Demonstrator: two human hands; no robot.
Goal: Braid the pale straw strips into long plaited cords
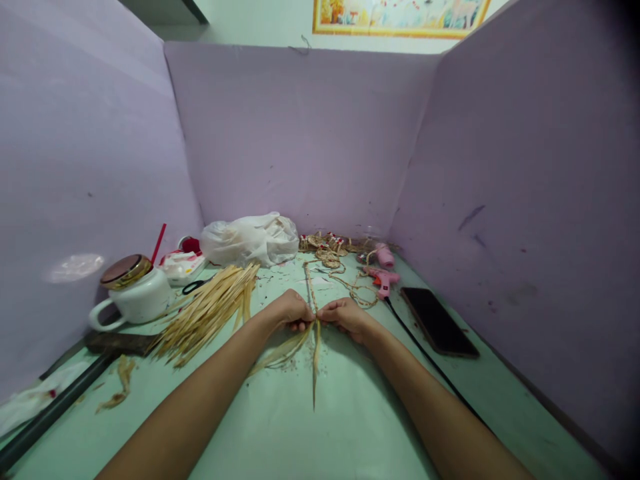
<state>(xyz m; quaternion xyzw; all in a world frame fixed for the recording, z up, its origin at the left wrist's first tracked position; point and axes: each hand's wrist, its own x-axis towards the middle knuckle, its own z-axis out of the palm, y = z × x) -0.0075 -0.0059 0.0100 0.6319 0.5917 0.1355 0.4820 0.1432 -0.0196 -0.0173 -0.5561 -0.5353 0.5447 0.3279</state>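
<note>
At the middle of the table, my left hand (294, 311) and my right hand (346, 316) meet, fingertips pinched on a thin straw braid (310, 283). The braid runs away from me from between the fingers, toward a looped length lying farther back. Loose flat straw strands (316, 367) hang toward me below the pinch, and others fan out to the left under my left wrist. A large bundle of dry straw strips (207, 313) lies left of my left hand. The exact crossing at the fingertips is too small to make out.
A pink glue gun (384, 279) with a black cord and a dark phone (440, 323) lie at right. At left are a white mug (143, 297), a hammer (120, 343) and black scissors (193, 287). Behind sit a white plastic bag (250, 239) and coiled braids (327, 247). Purple panels surround the table.
</note>
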